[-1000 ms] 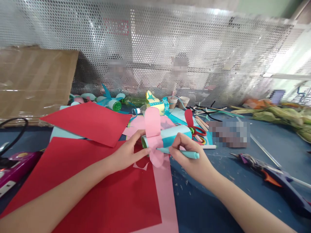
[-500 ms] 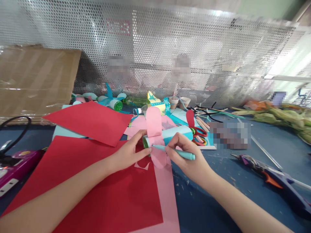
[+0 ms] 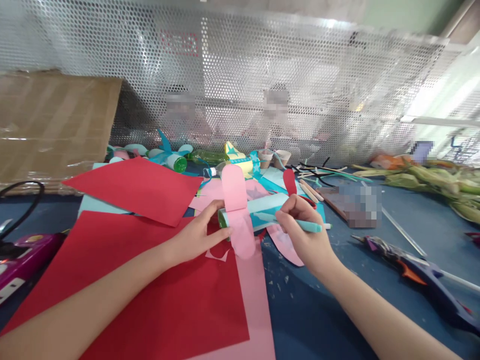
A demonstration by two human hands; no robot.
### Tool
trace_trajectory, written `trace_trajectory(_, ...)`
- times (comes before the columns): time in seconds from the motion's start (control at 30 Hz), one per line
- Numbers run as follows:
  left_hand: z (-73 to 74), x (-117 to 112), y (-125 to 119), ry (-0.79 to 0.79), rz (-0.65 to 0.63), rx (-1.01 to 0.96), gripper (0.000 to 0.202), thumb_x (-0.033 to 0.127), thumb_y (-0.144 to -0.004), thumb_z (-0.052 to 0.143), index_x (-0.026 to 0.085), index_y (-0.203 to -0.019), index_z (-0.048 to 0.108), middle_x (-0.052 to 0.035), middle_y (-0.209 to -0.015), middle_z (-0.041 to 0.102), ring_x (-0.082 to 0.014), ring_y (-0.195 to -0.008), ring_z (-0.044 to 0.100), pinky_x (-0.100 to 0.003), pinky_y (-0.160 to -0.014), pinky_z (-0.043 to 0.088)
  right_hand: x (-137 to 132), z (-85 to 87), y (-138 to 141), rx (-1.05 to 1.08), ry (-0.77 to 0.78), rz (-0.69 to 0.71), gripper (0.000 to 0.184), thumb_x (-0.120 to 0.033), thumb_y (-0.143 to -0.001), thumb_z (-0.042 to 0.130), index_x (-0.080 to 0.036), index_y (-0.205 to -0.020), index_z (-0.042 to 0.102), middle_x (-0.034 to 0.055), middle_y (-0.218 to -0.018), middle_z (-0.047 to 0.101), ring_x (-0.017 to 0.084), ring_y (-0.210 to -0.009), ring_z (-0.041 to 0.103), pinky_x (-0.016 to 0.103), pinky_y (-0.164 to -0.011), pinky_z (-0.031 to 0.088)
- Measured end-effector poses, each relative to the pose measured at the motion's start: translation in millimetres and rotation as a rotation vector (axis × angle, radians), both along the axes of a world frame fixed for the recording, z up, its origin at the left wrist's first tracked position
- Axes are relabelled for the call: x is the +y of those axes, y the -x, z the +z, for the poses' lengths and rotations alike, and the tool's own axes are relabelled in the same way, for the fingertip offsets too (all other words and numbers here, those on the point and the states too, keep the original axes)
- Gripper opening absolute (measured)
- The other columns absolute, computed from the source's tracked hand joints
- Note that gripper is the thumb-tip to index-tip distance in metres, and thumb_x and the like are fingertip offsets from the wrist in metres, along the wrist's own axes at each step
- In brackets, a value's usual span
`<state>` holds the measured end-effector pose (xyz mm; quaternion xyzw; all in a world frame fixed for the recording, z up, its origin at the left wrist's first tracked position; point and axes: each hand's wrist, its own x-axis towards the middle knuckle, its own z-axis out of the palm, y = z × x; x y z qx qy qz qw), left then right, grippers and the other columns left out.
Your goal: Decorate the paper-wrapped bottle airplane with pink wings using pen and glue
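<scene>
A green plastic bottle wrapped in light-blue paper [image 3: 264, 205] lies crosswise in front of me. Over its near end lies a rounded pink paper strip [image 3: 235, 187], bent where it crosses the bottle. My left hand [image 3: 198, 235] grips that green end between thumb and fingers, beside the strip. In my right hand [image 3: 302, 232] is a turquoise marker [image 3: 309, 226], its tip pointing left over the bottle's blue side, apart from the pink strip. Whether the tip touches the bottle I cannot tell. Under my left forearm spreads a large red paper sheet [image 3: 180, 305], with pink paper [image 3: 258, 320] beneath.
A hot glue gun [image 3: 412, 270] lies at right, a purple power strip [image 3: 32, 257] at left. Another red sheet [image 3: 138, 187] sits behind my left hand. Paper-covered bottles [image 3: 242, 160], two cups [image 3: 281, 158] and corn husks [image 3: 423, 180] line the back, before a perforated metal screen [image 3: 232, 65].
My right hand has moved right with the marker, away from the pink strip. A rounded pink paper piece beneath the bottle shows more now. My left hand keeps its grip.
</scene>
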<state>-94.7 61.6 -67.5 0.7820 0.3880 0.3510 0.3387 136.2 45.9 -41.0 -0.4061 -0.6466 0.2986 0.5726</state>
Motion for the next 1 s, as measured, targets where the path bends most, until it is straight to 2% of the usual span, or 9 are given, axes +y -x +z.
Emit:
trace_trajectory(0.17,-1.1,0.6,1.1,-0.015,-0.002,0.014,0.046,0.041,-0.09,0.055,0.028,-0.131,0.04,-0.0079,-0.136,0.049,-0.0279,-0.124,0.048,-0.045,-0.106,0.039,-0.5,-4.6,-2.7,0.003,0.056,0.064,0.028,-0.03,-0.08,0.058,-0.023,-0.06,0.039,-0.0068,-0.048,0.037,0.008,-0.044,0.031,0.024,-0.043,0.025)
trace_trajectory(0.4,0.4,0.3,-0.7,-0.037,-0.002,0.021,0.046,0.041,-0.09,0.055,0.027,-0.131,0.04,-0.0078,-0.137,0.047,-0.0268,-0.126,0.047,-0.042,-0.104,0.04,-1.2,-9.1,1.9,-0.009,0.067,0.144,0.02,-0.032,-0.082,0.062,-0.021,-0.073,0.049,-0.0031,-0.063,0.051,0.011,-0.056,0.045,0.026,-0.053,0.036)
trace_trajectory(0.67,2.5,-0.4,-0.8,-0.076,-0.012,0.04,0.046,0.037,-0.089,0.056,0.025,-0.131,0.04,-0.0094,-0.137,0.047,-0.0272,-0.125,0.046,-0.042,-0.104,0.04,1.3,-8.4,5.3,-0.004,-0.009,0.163,0.024,-0.032,-0.084,0.061,-0.021,-0.069,0.046,-0.0034,-0.063,0.049,0.011,-0.058,0.043,0.026,-0.054,0.033)
trace_trajectory(1.0,-2.4,0.0,1.1,-0.089,0.016,0.036,0.052,0.039,-0.086,0.06,0.027,-0.133,0.043,-0.0092,-0.138,0.048,-0.0314,-0.128,0.045,-0.047,-0.105,0.04,2.6,-10.0,4.5,-0.004,0.023,0.198,0.026,-0.031,-0.086,0.059,-0.021,-0.068,0.043,-0.005,-0.059,0.045,0.01,-0.054,0.039,0.025,-0.052,0.03)
